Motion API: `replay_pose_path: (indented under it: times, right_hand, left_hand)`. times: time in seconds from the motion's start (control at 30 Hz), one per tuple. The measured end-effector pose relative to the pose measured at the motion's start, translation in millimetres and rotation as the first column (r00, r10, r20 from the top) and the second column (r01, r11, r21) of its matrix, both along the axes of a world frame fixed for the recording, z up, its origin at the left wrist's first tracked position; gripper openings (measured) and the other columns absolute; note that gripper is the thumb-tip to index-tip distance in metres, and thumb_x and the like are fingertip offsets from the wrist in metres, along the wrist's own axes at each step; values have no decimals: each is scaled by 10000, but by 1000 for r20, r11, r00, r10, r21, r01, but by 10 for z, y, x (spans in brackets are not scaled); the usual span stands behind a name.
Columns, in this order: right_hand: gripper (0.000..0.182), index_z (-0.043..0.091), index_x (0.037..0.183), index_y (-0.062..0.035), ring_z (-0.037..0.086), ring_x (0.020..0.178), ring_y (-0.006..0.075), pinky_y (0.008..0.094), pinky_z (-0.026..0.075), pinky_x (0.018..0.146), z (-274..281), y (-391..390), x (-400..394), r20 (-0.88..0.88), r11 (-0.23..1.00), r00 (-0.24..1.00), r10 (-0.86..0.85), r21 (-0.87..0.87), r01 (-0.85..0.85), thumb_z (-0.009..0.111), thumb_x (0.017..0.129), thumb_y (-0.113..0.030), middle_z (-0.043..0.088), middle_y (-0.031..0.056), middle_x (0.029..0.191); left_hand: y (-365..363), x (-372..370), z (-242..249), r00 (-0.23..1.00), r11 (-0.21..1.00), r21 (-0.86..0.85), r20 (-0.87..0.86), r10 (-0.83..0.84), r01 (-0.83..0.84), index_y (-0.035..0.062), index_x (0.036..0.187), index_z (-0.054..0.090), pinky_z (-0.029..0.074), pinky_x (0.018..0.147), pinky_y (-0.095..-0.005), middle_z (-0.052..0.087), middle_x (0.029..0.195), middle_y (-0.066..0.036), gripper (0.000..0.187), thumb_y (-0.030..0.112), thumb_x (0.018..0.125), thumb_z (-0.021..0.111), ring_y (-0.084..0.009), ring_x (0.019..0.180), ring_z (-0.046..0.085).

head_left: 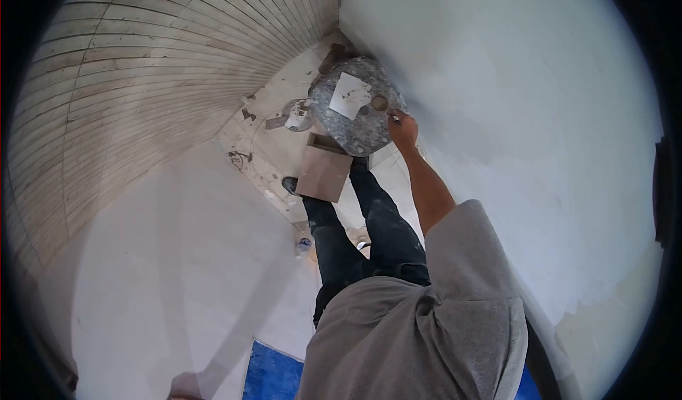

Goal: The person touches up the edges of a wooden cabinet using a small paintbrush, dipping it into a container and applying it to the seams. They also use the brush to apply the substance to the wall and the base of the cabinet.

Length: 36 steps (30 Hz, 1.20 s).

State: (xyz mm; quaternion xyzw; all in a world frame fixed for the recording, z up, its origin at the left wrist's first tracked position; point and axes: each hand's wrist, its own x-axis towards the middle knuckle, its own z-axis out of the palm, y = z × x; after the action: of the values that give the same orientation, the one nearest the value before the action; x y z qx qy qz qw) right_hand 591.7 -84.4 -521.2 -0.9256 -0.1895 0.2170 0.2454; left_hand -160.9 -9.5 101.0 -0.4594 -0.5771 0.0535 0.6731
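My right hand point(402, 130) reaches out at the right edge of a round, mottled grey top point(362, 138). Its fingers are closed, with a small pale bit at the fingertips that I cannot make out. On the round top lie a white sheet or board point(349, 100) with dark marks and a small round tan object point(380, 103), close to my fingers. A skin-toned sliver at the bottom left edge, below a shadow on the wall, appears to be my left hand point(186, 397); its fingers are cut off by the frame.
A box-like block point(324, 173) stands by my legs. Left of the round top is a white-smeared container point(299, 116). Debris and a cord point(240, 160) lie on the floor. A ribbed wall point(170, 66) rises left, a smooth pale wall point(511, 130) right. Blue sheeting point(270, 373) shows below.
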Motion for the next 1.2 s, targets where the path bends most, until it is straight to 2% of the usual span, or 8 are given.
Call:
replay_pose_path:
  times: [0.17,0.23,0.3,0.33,0.43,0.57,0.8,1.2]
  right_hand:
    - [208,787,1023,-121,748,800,298,413,579,772,2,-111,33,151,990,988,38,131,-58,700,855,-208,774,138,915]
    - [203,774,1028,-59,741,751,236,378,578,706,-295,-195,52,0,945,992,-128,303,122,724,877,-185,775,114,917]
    - [234,747,1083,-41,722,740,194,339,566,653,-211,-171,34,-645,621,686,-337,395,677,745,899,-186,763,96,947]
    - [304,700,1164,-63,726,747,216,334,561,626,-459,-265,91,-756,566,553,-349,300,768,757,905,-212,762,102,1011]
    - [418,619,1289,-104,662,1112,262,450,509,956,70,-290,-60,-916,511,347,-203,203,835,658,961,-359,706,76,1283]
    - [401,622,1332,-110,642,1026,237,424,495,928,581,-203,-219,-962,596,270,35,237,767,556,1025,-359,693,40,1255]
    - [126,679,1067,-164,639,836,143,319,503,744,2142,462,-590,-883,654,297,364,469,593,672,991,-263,719,-2,1014]
    - [99,654,992,-18,677,746,180,301,555,708,5045,1586,-1013,-193,117,531,825,978,174,706,932,-78,716,124,891]
  left_hand:
    - [1,-98,2,997,989,-128,22,-73,76,177,1298,560,331,1079,-603,482,1444,-184,716,738,986,244,-434,1362,413]
    - [12,-13,15,995,987,-131,42,-89,93,197,1327,562,321,1100,-585,478,1470,-164,678,721,988,298,-418,1382,408]
    - [15,26,15,994,991,-94,60,-94,100,217,1356,563,310,1121,-567,474,1496,-143,645,705,990,353,-402,1403,404]
    - [-22,-17,28,993,993,-63,70,-94,98,227,1370,564,304,1131,-557,472,1509,-133,631,696,991,380,-394,1413,401]
    - [-188,-792,-15,993,997,40,97,-66,62,257,1414,566,288,1162,-530,466,1549,-103,599,671,995,461,-371,1444,394]
    - [-242,-677,-92,984,988,135,151,-90,69,276,1472,542,261,1207,-513,421,1611,-76,574,605,1002,542,-348,1501,352]
    - [-184,-497,-43,947,977,177,277,-164,117,279,1448,571,230,1232,-521,389,1646,-41,491,439,985,618,-329,1546,287]
    - [-166,-415,-20,908,959,227,341,-243,172,241,1326,659,201,1261,-454,439,1619,-22,364,339,977,617,-276,1543,312]
